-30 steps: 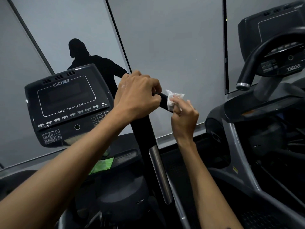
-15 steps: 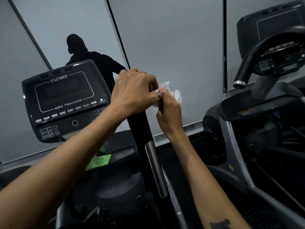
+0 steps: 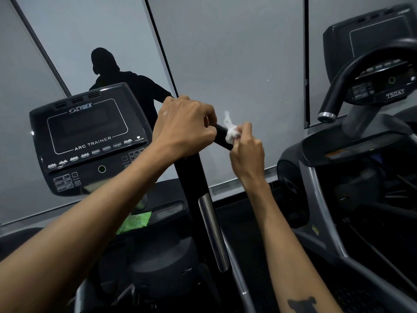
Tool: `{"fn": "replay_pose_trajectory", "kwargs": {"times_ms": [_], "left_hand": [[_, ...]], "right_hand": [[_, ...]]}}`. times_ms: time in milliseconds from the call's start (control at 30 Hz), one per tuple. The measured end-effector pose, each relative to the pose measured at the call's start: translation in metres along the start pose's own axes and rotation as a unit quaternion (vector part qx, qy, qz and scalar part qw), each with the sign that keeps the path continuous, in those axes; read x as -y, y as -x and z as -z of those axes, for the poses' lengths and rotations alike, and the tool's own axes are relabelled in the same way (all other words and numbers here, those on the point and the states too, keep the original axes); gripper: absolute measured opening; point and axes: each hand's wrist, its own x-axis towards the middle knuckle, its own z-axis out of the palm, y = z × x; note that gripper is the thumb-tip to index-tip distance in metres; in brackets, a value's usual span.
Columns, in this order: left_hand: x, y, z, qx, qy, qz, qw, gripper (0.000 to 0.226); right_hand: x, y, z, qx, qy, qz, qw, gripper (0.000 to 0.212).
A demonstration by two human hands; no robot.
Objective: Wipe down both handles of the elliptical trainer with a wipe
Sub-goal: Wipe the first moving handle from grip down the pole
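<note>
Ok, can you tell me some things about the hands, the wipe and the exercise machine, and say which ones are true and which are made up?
1. The right hand pinches a crumpled white wipe. True.
2. The wipe is pressed on the console. False: it is against the black handle.
3. The left hand grips the handle. True.
4. The console screen reads TREADMILL. False: it reads CYBEX ARC TRAINER.
5. A green cloth lies below the console. True.
</note>
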Motion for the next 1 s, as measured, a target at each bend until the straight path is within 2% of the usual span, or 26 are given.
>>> {"fn": "replay_pose_trajectory", "kwargs": {"times_ms": [67, 200, 233, 300, 333, 367, 467, 533, 600, 667, 700, 800, 867, 933, 1000], "left_hand": [[0.0, 0.0, 0.0, 0.006, 0.001, 0.003, 1.0, 0.025], [0.0, 0.001, 0.0, 0.003, 0.002, 0.001, 1.0, 0.028], [0.0, 0.001, -0.001, 0.002, 0.002, -0.001, 1.0, 0.027], [0.0, 0.0, 0.0, 0.002, 0.001, 0.001, 1.0, 0.024], [0.0, 0.0, 0.0, 0.004, 0.001, 0.004, 1.0, 0.024], [-0.001, -0.001, 0.0, 0.005, 0.002, 0.006, 1.0, 0.023], [-0.001, 0.0, 0.001, 0.004, 0.01, 0.006, 1.0, 0.024], [0.0, 0.0, 0.001, 0.006, 0.015, 0.003, 1.0, 0.028], [-0.001, 0.001, 0.002, 0.008, 0.018, 0.002, 1.0, 0.031], [-0.001, 0.0, 0.001, 0.011, 0.018, 0.003, 1.0, 0.029], [-0.001, 0.0, 0.001, 0.011, 0.019, 0.004, 1.0, 0.03], [-0.001, 0.0, 0.002, 0.012, 0.022, 0.004, 1.0, 0.04], [0.0, 0.001, 0.002, 0.016, 0.022, 0.004, 1.0, 0.037], [0.0, 0.001, 0.002, 0.015, 0.018, 0.005, 1.0, 0.027], [-0.001, 0.0, 0.001, 0.016, 0.01, 0.006, 1.0, 0.024]], "right_hand": [[0.009, -0.006, -0.001, 0.016, -0.022, -0.03, 0.999, 0.014], [0.011, 0.013, -0.009, 0.014, -0.039, 0.103, 0.994, 0.046], [0.006, 0.014, -0.004, 0.017, -0.026, 0.104, 0.994, 0.044], [-0.003, 0.005, 0.005, 0.038, -0.01, 0.031, 0.999, 0.02], [-0.004, -0.003, 0.006, 0.05, -0.012, -0.011, 0.999, 0.012], [0.0, -0.007, 0.005, 0.053, -0.013, -0.019, 0.998, 0.01], [0.016, 0.008, -0.009, 0.044, -0.03, 0.076, 0.996, 0.028], [0.008, 0.021, -0.011, 0.039, -0.046, 0.11, 0.992, 0.041], [-0.003, 0.018, -0.006, 0.021, -0.024, 0.087, 0.996, 0.033], [-0.004, 0.004, -0.008, 0.008, -0.008, 0.013, 1.0, 0.019], [0.001, 0.0, -0.011, 0.008, -0.019, 0.001, 1.0, 0.019], [0.01, 0.016, -0.019, 0.037, -0.06, 0.076, 0.995, 0.042], [0.0, 0.026, -0.012, 0.025, -0.061, 0.099, 0.993, 0.037], [-0.006, 0.02, 0.001, 0.009, -0.064, 0.021, 0.998, 0.018], [-0.005, -0.006, 0.007, 0.054, -0.099, -0.099, 0.989, 0.006]]}}
